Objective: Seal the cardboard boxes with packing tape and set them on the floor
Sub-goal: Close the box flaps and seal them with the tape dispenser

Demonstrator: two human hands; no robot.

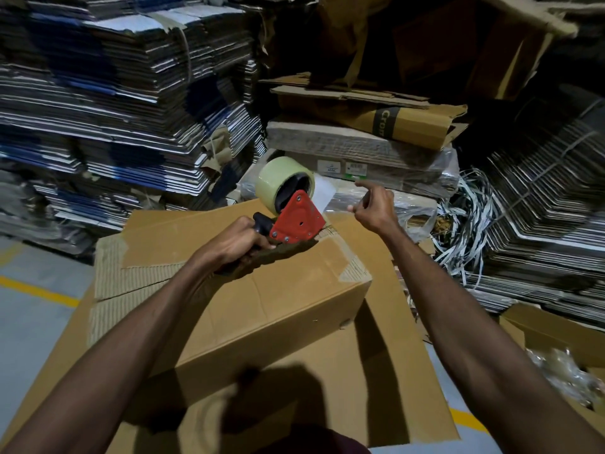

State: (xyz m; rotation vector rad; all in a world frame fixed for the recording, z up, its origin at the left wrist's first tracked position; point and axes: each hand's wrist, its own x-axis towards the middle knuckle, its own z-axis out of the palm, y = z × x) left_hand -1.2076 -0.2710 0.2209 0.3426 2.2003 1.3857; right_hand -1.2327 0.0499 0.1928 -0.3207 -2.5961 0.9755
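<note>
At frame centre I see the left hand (236,241) gripping the red tape dispenser (292,213) on the cardboard box (262,309), while the right hand (373,204), just right of it, pinches the tape end (325,191).

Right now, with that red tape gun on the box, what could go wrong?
The right hand seems to pinch a loose tape end in the air; it could fold and stick to itself. The left hand works the tape dispenser at the far edge of the cardboard box, whose top looks torn there, so tape may bond poorly.
</note>
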